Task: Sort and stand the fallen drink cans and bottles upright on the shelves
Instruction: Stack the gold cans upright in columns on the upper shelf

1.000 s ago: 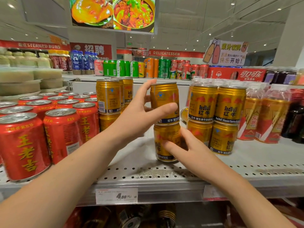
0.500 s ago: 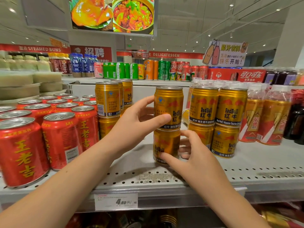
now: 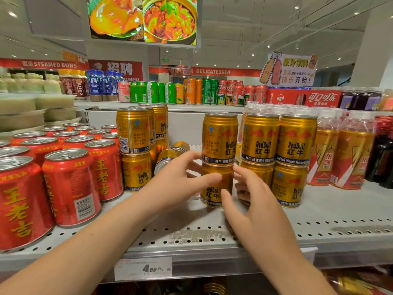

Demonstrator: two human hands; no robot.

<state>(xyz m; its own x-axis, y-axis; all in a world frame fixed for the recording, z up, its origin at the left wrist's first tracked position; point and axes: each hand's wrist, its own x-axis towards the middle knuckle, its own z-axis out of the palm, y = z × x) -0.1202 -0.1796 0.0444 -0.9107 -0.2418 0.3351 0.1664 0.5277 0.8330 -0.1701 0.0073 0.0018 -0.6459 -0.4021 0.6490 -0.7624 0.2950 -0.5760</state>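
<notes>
Price tag (image 3: 143,269) on shelf (image 3: 340,209) lip, nearest. Right grip (image 3: 251,205) cups lower gold can (image 3: 210,194): thumb on front, fingers curled at its right side. Left grip (image 3: 182,177) spread, straight fingertips touching same can. Upper gold can (image 3: 220,139) upright on top, beside neighbouring stacks. Step: steadying two-high stack, likely near done. Behind left grip, fallen gold cans (image 3: 168,155) lie on sides. Next: release without nudging stack, reach back, stand one up.

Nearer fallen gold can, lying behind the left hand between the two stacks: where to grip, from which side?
Grip the nearer fallen can across its round wall, mid-length, probably from front and above through the gap between left stack and middle stack. It lies on its side, one flat end toward the camera, so the ends offer little hold. The left hand partly hides it.
</notes>
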